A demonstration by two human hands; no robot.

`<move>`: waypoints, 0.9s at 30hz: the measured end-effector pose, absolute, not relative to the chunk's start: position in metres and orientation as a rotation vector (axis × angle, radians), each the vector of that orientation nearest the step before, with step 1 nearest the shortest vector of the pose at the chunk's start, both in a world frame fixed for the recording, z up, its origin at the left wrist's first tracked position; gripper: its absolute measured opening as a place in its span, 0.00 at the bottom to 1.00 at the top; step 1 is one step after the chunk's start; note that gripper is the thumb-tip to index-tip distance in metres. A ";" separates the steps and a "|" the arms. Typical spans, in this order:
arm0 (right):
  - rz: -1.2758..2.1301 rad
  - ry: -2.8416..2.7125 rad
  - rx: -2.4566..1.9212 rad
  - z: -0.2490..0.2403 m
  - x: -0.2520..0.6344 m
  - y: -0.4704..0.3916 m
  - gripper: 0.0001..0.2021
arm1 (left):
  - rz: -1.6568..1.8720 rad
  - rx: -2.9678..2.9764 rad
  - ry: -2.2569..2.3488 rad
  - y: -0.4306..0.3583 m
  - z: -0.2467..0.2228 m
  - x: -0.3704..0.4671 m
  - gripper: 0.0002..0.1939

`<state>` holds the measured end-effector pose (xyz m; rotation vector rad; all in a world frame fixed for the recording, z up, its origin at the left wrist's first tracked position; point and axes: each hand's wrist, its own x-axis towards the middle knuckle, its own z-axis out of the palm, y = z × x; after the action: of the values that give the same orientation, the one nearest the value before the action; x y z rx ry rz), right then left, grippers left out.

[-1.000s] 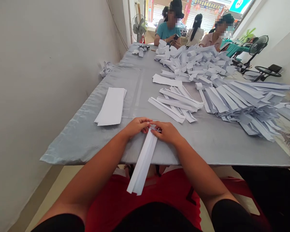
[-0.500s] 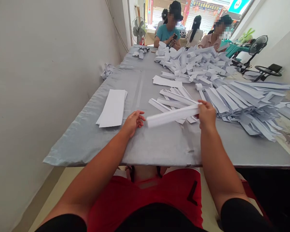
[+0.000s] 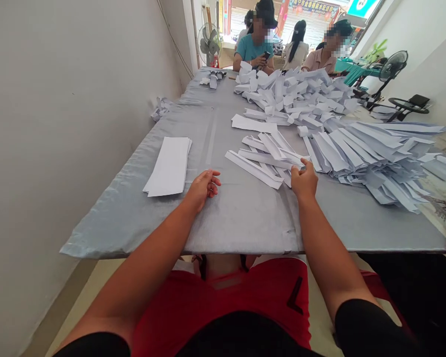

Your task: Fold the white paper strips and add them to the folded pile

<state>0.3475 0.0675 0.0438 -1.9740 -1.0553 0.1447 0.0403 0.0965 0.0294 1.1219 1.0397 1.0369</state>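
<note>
My left hand [image 3: 205,189] rests palm inward over the grey tablecloth with fingers loosely apart and nothing in it. To its left lies a stack of flat white paper sheets [image 3: 168,166]. My right hand [image 3: 305,179] is at the right edge of a loose group of folded paper strips [image 3: 254,169], its thumb and forefinger apart and the other fingers curled. No strip is gripped in it. Right of that hand spreads a thick fan of folded strips [image 3: 342,151]. A flat white sheet [image 3: 254,123] lies behind the loose strips.
A big heap of folded paper [image 3: 290,94] covers the far part of the grey table [image 3: 238,228]. People sit beyond it, one in a blue shirt [image 3: 256,49] holding a phone. A wall runs along the left. Fans stand at the back left and right.
The folded strip that my right hand held has left it and lies among the loose strips. My right hand has opened and moved slightly left; my left hand has hardly moved.
</note>
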 end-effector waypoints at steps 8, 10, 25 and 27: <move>0.123 -1.057 -1.892 0.037 0.350 0.067 0.26 | 0.855 2.001 1.321 0.081 0.060 0.021 0.20; 0.150 -1.029 -1.867 0.034 0.352 0.068 0.26 | 0.755 2.263 1.419 0.080 0.069 -0.004 0.20; 0.440 -0.848 -1.724 0.037 0.343 0.072 0.21 | 0.434 2.546 1.829 0.078 0.046 -0.092 0.16; 0.447 -0.838 -1.701 0.037 0.343 0.072 0.20 | 0.543 2.528 1.847 0.077 0.045 -0.093 0.16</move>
<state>0.3434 0.0723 0.0369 -1.7014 -0.8383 0.4470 -0.0933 0.0767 0.0450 2.5284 1.8475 0.5429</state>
